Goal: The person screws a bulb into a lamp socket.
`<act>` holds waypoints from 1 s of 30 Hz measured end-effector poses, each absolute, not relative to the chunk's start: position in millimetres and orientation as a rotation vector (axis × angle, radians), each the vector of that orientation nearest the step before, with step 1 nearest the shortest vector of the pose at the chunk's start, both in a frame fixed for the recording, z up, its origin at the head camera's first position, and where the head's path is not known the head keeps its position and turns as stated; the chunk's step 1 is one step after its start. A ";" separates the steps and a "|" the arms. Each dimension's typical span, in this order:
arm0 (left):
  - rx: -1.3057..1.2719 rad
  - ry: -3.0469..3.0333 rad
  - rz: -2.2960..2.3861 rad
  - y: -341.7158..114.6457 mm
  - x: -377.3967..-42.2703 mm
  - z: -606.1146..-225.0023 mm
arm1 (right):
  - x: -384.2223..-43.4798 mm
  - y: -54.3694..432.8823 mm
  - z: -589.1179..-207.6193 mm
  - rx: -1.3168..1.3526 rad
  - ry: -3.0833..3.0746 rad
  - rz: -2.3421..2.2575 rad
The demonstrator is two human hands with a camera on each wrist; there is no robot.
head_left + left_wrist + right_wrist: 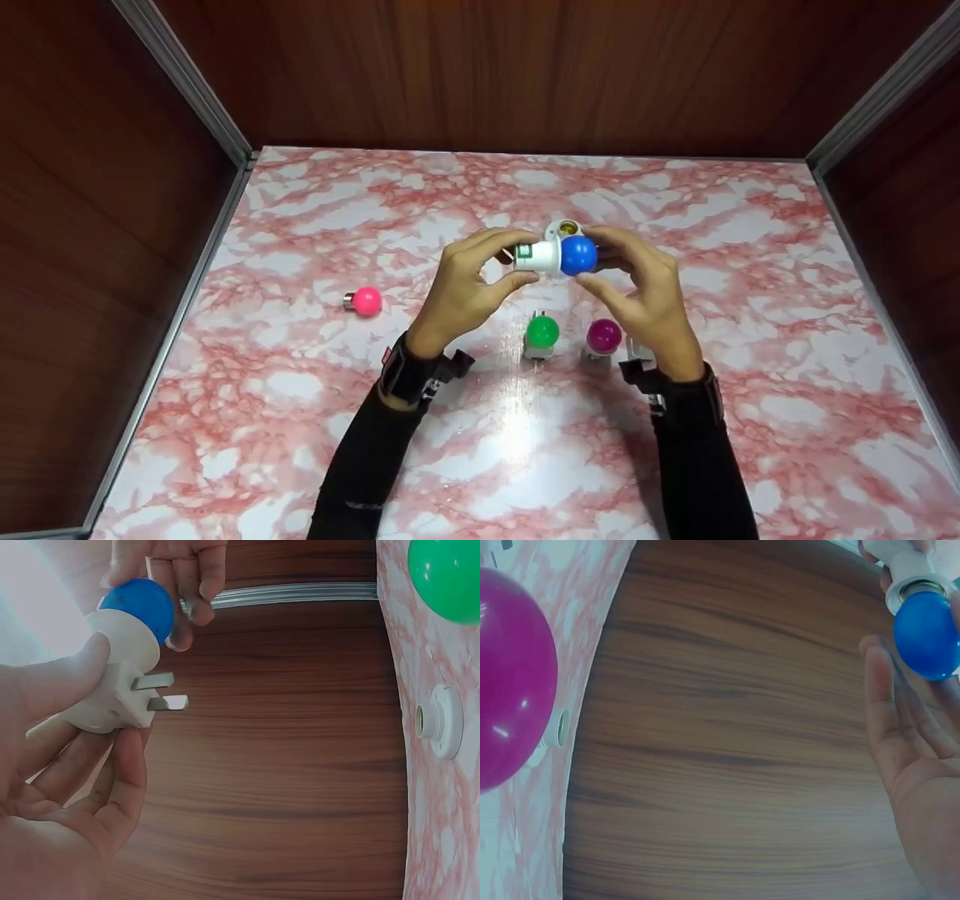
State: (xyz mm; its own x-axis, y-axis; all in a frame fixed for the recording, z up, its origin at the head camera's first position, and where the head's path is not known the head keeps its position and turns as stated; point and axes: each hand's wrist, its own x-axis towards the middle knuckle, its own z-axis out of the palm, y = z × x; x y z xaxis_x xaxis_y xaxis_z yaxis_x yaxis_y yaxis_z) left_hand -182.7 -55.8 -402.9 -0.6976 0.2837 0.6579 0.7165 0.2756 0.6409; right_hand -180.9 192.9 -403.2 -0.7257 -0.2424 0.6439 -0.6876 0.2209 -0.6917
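Over the worktop (277, 435), the left hand (465, 285), at nine o'clock, pinches a white pronged socket (541, 256) between bent fingers; the right hand (651, 296), at three o'clock, curves half-open fingers around the blue bulb (578, 256), how firmly I cannot tell. The bulb sits at the socket's three-o'clock end. The step looks like turning it there; next likely calls for a steady socket and light twist.

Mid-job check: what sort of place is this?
Likely a small enclosed work booth, though its wider surroundings don't show. Wood-grain panels stand on three sides of a marble-patterned tabletop, and a blue light bulb is being handled above it.
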 end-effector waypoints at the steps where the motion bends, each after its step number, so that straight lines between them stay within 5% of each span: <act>1: -0.900 -2.134 -1.408 -55.6 -182.6 -402.8 | -180.4 193.2 -403.1 0.848 -2.098 1.540; 30: -0.988 -2.392 -1.344 -59.9 -177.8 -401.7 | -176.0 197.2 -400.0 1.036 -2.093 1.574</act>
State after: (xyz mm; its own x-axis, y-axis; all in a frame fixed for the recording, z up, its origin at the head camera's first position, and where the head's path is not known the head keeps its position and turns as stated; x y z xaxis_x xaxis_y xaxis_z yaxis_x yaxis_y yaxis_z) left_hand -177.8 -59.9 -401.7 -0.7481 0.4453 0.4919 0.6517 0.3538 0.6709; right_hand -176.0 197.2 -400.0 -0.6842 -0.3537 0.6378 -0.7110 0.1285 -0.6914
